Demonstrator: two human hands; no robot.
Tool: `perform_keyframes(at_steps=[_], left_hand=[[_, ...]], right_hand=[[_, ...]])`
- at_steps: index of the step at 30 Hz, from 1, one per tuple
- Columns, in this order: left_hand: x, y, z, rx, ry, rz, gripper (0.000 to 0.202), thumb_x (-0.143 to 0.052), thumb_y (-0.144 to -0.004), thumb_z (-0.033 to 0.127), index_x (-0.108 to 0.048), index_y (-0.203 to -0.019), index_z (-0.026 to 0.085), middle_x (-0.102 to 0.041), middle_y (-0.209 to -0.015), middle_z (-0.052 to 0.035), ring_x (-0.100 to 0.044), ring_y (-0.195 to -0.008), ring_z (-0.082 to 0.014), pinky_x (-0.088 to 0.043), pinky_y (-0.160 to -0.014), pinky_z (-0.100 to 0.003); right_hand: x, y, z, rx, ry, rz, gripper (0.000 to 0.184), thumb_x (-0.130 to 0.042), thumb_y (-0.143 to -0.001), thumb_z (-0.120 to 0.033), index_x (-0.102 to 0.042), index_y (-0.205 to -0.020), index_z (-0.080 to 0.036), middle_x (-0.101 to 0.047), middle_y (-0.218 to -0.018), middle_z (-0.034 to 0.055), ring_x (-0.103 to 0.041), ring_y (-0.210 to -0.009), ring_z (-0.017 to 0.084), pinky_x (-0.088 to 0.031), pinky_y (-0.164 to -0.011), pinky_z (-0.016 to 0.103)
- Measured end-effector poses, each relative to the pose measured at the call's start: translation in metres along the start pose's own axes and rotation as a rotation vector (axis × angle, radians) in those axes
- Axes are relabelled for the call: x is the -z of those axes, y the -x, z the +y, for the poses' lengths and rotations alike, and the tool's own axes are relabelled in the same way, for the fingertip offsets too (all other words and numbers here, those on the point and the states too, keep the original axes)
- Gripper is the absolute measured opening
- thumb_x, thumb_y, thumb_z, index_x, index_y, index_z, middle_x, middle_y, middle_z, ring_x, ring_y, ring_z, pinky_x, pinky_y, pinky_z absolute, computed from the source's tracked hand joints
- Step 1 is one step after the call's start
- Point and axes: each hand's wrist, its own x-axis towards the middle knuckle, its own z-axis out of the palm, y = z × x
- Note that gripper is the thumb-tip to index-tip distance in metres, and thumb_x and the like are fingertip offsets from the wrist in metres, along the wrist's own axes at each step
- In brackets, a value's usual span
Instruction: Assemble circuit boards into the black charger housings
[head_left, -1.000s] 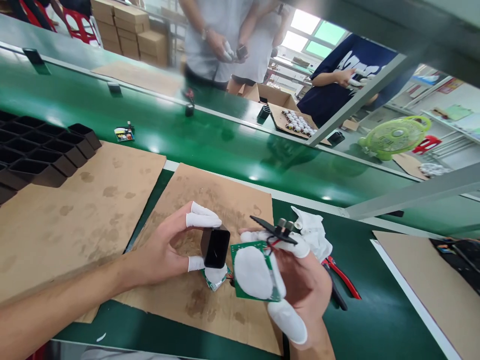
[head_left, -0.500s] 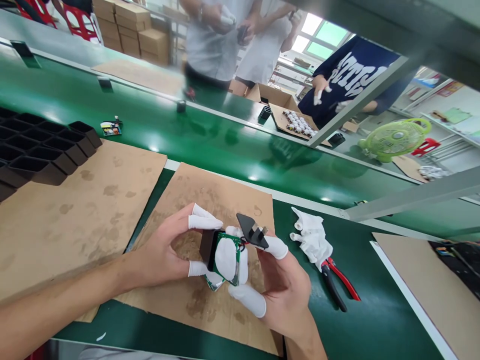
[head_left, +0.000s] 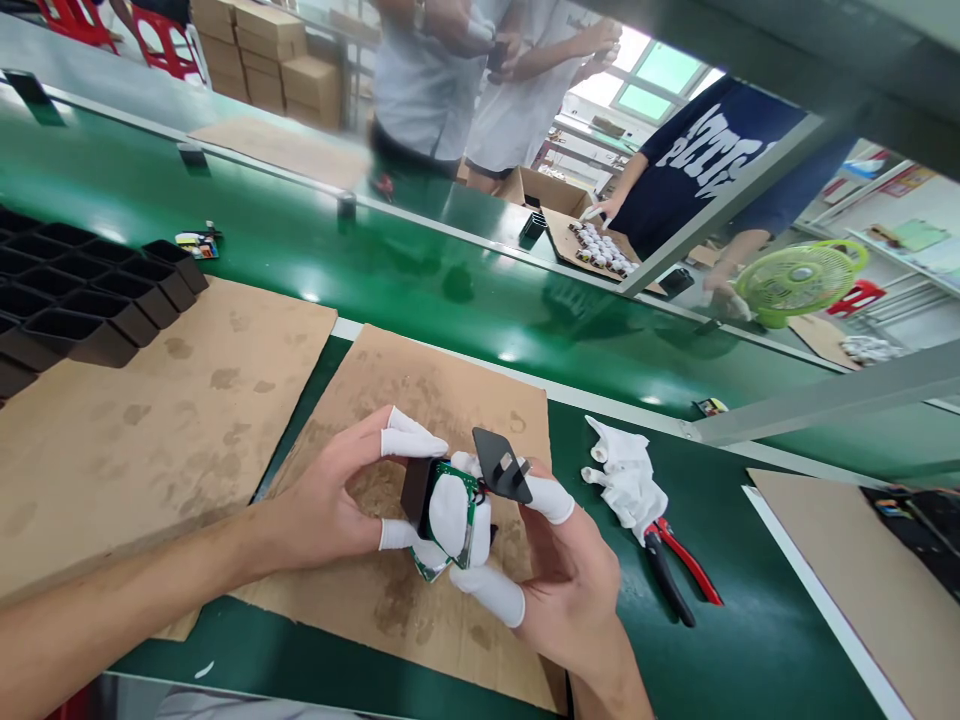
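My left hand (head_left: 337, 500), with white finger cots on thumb and fingertips, pinches a small black plastic housing (head_left: 415, 490). My right hand (head_left: 555, 570), also in finger cots, grips a green circuit board (head_left: 466, 510) and presses it against the housing's open side. A black plug plate with metal prongs (head_left: 501, 465) hangs off the board by short wires, resting over my right index finger. Both hands hover just above a stained cardboard sheet (head_left: 420, 400).
Black housings stand in rows (head_left: 82, 300) at far left on another cardboard sheet. White gloves (head_left: 626, 480) and red-handled pliers (head_left: 679, 570) lie to my right. A green conveyor belt (head_left: 420, 270) runs behind. People stand beyond it, near a box of parts (head_left: 596, 248) and a green fan (head_left: 799, 280).
My right hand brought the circuit board leftward from an open, apart position and into the black housing held by my left hand. The plug plate swung in with it.
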Motion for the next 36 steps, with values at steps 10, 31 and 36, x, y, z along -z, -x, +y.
perform_keyframes(at_steps=[10,31,36], left_hand=[[0.000,0.000,-0.001,0.038,-0.011,-0.037,0.059,-0.103,-0.086,0.026,-0.076,-0.138,0.026,-0.079,-0.123,-0.0087,-0.078,-0.109,-0.0257,-0.067,-0.096,-0.037],[-0.002,-0.004,0.003,0.086,0.005,-0.024,0.057,-0.105,-0.083,0.026,-0.079,-0.134,0.024,-0.078,-0.115,-0.0048,-0.077,-0.104,-0.0218,-0.066,-0.094,-0.032],[-0.003,-0.004,0.003,0.085,-0.007,-0.016,0.056,-0.106,-0.081,0.026,-0.079,-0.130,0.024,-0.078,-0.113,-0.0043,-0.076,-0.102,-0.0223,-0.066,-0.093,-0.033]], right_hand=[[0.007,0.009,0.012,-0.019,0.063,-0.056,0.089,-0.098,-0.090,-0.019,-0.056,-0.167,-0.038,-0.073,-0.153,0.0122,-0.073,-0.141,0.037,-0.064,-0.118,0.047],[0.002,-0.001,0.009,-0.108,0.033,-0.058,0.063,-0.088,-0.101,-0.030,-0.061,-0.158,-0.031,-0.078,-0.146,0.0124,-0.079,-0.132,0.031,-0.066,-0.116,0.044],[0.003,0.000,0.009,-0.082,0.028,-0.049,0.065,-0.088,-0.102,-0.027,-0.060,-0.160,-0.034,-0.078,-0.147,0.0097,-0.078,-0.136,0.029,-0.064,-0.118,0.041]])
